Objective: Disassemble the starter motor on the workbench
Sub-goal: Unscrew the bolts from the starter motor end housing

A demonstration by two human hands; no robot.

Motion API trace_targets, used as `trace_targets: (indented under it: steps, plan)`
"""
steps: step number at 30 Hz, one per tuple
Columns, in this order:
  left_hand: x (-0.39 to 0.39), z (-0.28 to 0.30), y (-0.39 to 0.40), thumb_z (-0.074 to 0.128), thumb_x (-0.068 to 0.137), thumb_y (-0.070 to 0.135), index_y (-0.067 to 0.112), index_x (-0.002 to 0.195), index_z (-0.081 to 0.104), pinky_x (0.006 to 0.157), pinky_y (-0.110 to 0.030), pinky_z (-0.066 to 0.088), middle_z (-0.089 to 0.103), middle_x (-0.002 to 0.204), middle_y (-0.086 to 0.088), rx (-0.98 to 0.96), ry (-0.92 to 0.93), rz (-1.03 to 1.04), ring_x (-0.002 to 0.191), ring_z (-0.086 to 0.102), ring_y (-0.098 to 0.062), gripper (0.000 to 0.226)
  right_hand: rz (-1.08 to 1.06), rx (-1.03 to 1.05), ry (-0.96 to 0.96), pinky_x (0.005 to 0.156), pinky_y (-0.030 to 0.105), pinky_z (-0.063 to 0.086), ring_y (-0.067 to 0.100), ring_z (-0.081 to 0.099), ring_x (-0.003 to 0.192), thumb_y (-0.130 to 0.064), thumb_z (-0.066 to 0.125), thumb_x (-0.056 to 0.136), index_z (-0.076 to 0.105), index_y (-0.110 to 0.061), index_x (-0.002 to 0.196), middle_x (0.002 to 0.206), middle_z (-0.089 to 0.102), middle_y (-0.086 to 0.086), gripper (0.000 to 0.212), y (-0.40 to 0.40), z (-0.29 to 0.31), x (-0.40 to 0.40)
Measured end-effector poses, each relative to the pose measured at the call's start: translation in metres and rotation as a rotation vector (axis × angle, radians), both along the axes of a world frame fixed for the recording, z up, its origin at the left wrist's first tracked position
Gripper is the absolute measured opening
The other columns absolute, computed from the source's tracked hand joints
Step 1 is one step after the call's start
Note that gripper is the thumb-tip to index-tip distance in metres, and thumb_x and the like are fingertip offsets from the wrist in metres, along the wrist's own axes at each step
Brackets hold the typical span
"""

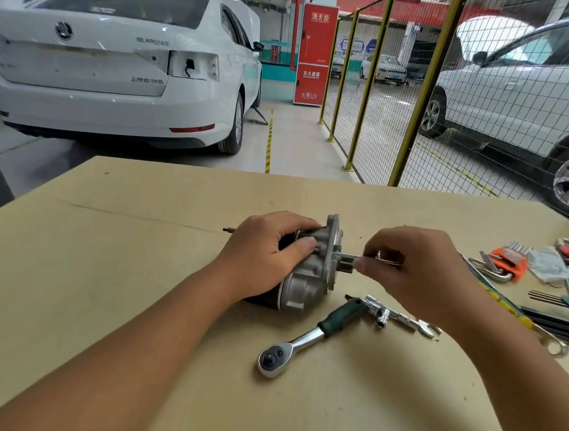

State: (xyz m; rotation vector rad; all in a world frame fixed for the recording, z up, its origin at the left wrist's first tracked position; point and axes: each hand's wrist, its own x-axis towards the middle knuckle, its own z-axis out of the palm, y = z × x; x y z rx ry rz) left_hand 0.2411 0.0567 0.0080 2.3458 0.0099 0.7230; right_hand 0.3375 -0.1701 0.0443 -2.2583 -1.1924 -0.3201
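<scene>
Starter motor [309, 272] lies mid-frame on bench [99, 268]; left hand [266, 251] grips its body, right hand [406, 260] pinches a thin tool [362, 255] at the shaft end. Ratchet [306, 337] just below.

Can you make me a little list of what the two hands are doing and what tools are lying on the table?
left hand: left hand grips the starter motor, holding it on its side on the workbench
right hand: right hand pinches a thin metal tool at the motor's silver end
nearest tool: ratchet wrench with a green handle, lying in front of the motor
beside it: small silver wrenches
far right: hex keys in an orange holder, more tools past them
background: white car, yellow wire fence
</scene>
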Motion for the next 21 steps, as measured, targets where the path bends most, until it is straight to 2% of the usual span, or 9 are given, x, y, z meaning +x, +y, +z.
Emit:
trace_targets:
  steps: [3,6,9,11,13,16,19,21]
  plan:
    - [-0.0003,0.0005,0.0009,0.061,0.092,0.041,0.028,0.125,0.072,0.098,-0.040,0.053,0.071,0.113,0.018,0.010,0.006,-0.008,0.108,0.065,-0.006,0.038,0.021,0.009,0.031,0.060,0.014,0.033,0.001,0.057,0.077,-0.029,0.071,0.091,0.078,-0.027,0.085,0.074,0.060,-0.012,0.009,0.0014,0.0009,-0.0023]
    - [-0.0014,0.0004,0.0015,0.063,0.090,0.042,0.028,0.127,0.071,0.097,-0.041,0.053,0.071,0.114,0.018,0.016,0.015,-0.010,0.108,0.065,-0.006,0.040,0.004,-0.034,0.016,0.062,0.019,0.037,0.003,0.055,0.071,-0.026,0.071,0.092,0.077,-0.021,0.086,0.079,0.059,-0.011,0.010,0.0020,0.0034,-0.0030]
    - [-0.0017,0.0003,0.0010,0.061,0.092,0.044,0.029,0.126,0.071,0.097,-0.041,0.053,0.071,0.114,0.019,0.007,0.016,-0.006,0.108,0.065,-0.005,0.039,-0.007,-0.057,-0.029,0.071,0.033,0.050,0.009,0.058,0.075,-0.026,0.074,0.090,0.076,-0.020,0.086,0.082,0.059,-0.013,0.008,0.0028,0.0045,-0.0062]
    - [-0.0006,0.0009,0.0003,0.058,0.094,0.044,0.029,0.126,0.071,0.097,-0.041,0.053,0.071,0.114,0.018,0.000,0.013,-0.005,0.108,0.065,-0.005,0.038,-0.023,-0.089,-0.066,0.078,0.044,0.052,0.013,0.060,0.079,-0.029,0.077,0.087,0.075,-0.023,0.086,0.084,0.059,-0.016,0.006,0.0036,0.0052,-0.0085]
    - [-0.0004,0.0013,0.0002,0.058,0.094,0.044,0.028,0.126,0.072,0.098,-0.041,0.053,0.072,0.115,0.017,-0.001,0.016,-0.002,0.108,0.065,-0.007,0.038,-0.035,-0.094,-0.093,0.081,0.048,0.052,0.014,0.060,0.082,-0.032,0.078,0.086,0.074,-0.026,0.086,0.085,0.059,-0.018,0.007,0.0043,0.0050,-0.0088]
    - [-0.0006,0.0007,0.0010,0.059,0.092,0.043,0.028,0.126,0.072,0.099,-0.041,0.052,0.072,0.115,0.017,0.002,0.015,-0.002,0.109,0.065,-0.006,0.039,-0.032,-0.074,-0.098,0.073,0.040,0.052,0.010,0.058,0.077,-0.032,0.079,0.085,0.073,-0.028,0.084,0.083,0.059,-0.019,0.007,0.0040,0.0032,-0.0062]
    - [-0.0004,0.0005,0.0007,0.062,0.090,0.042,0.026,0.126,0.072,0.099,-0.041,0.053,0.072,0.115,0.015,0.009,0.007,-0.003,0.109,0.065,-0.007,0.040,-0.018,-0.088,-0.047,0.062,0.028,0.043,0.000,0.053,0.070,-0.037,0.077,0.085,0.071,-0.034,0.083,0.075,0.062,-0.019,0.008,0.0015,0.0015,-0.0036]
    - [-0.0004,0.0005,0.0009,0.063,0.090,0.042,0.026,0.126,0.072,0.098,-0.041,0.053,0.072,0.115,0.015,0.007,0.003,-0.003,0.109,0.066,-0.007,0.040,0.002,-0.096,-0.006,0.060,0.025,0.039,-0.002,0.054,0.069,-0.040,0.075,0.086,0.074,-0.038,0.086,0.073,0.064,-0.017,0.003,0.0002,0.0016,-0.0030]
